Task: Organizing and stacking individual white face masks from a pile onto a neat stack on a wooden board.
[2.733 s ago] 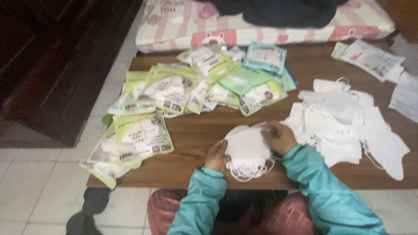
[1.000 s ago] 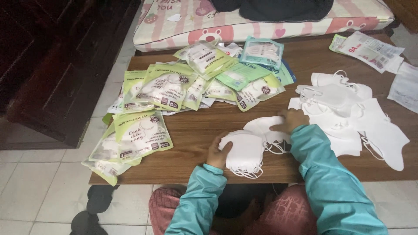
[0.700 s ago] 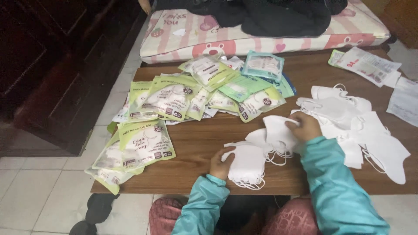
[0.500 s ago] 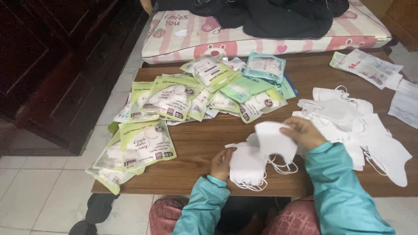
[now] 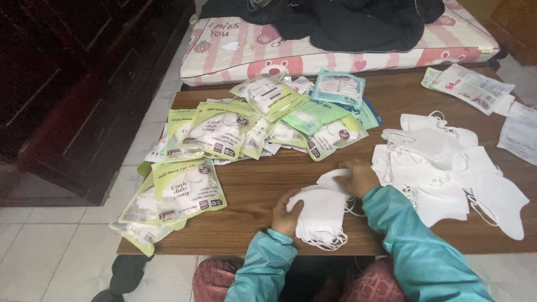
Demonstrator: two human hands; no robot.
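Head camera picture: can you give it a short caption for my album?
Two hands, left hand and right hand, gather a stack of white face masks on a wooden table.

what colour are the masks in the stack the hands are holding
White: the stack of masks between the left hand and right hand, clear in the head view.

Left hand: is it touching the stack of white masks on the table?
Touching. The head view shows the left hand gripping the near edge of the stack of white masks, fingers overlapping the fabric with no gap.
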